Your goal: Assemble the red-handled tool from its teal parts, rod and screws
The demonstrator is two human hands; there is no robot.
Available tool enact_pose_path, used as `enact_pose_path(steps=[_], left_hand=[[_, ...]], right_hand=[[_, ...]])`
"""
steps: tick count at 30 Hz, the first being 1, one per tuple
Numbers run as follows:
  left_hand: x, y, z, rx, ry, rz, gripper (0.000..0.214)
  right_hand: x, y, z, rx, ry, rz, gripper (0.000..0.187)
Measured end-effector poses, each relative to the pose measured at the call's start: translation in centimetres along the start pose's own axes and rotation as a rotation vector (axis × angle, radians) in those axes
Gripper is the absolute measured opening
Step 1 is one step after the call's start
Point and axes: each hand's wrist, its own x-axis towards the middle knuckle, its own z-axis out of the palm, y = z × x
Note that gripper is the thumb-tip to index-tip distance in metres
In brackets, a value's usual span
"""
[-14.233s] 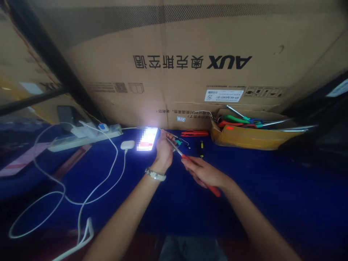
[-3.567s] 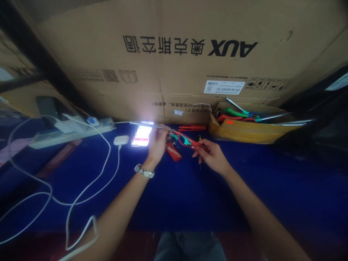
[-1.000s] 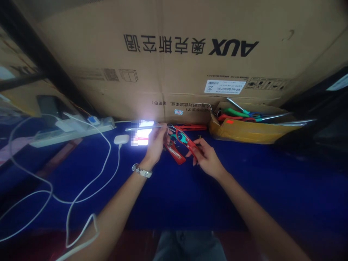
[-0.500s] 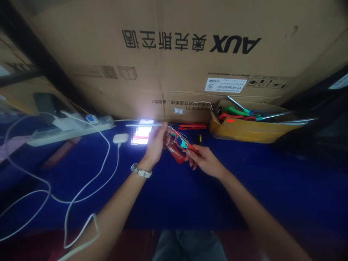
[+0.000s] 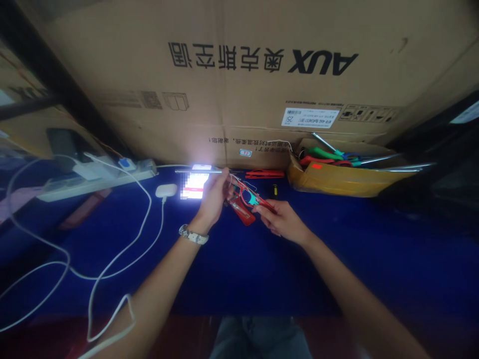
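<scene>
The left hand and the right hand are holding a red casing over a blue tabletop.
A white cable is looping at the near left. The right thumb and fingers are pinching the casing's near end, just beside a teal part. A second red piece is slanting below, between the hands. The left fingers are closing around a silver rod, though whether they are also gripping the casing's far end I cannot tell. The rod is pointing left across a glowing phone. Farther right, a small yellow tool and red strips are lying near a box of tools; a cardboard carton is standing behind.
</scene>
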Motion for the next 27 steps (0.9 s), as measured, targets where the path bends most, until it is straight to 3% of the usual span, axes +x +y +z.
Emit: enact_pose_path(steps=[4, 10, 27], left_hand=[[-0.05, 0.19, 0.03, -0.020, 0.011, -0.019, 0.036], [-0.05, 0.16, 0.01, -0.013, 0.011, -0.028, 0.038], [-0.01, 0.14, -0.09, -0.031, 0.012, -0.052, 0.036]], right_hand=[[-0.01, 0.19, -0.21, 0.014, -0.027, -0.008, 0.045], [-0.51, -0.15, -0.78, 0.157, -0.212, -0.031, 0.036], [-0.59, -0.14, -0.87, 0.183, -0.264, -0.017, 0.033]])
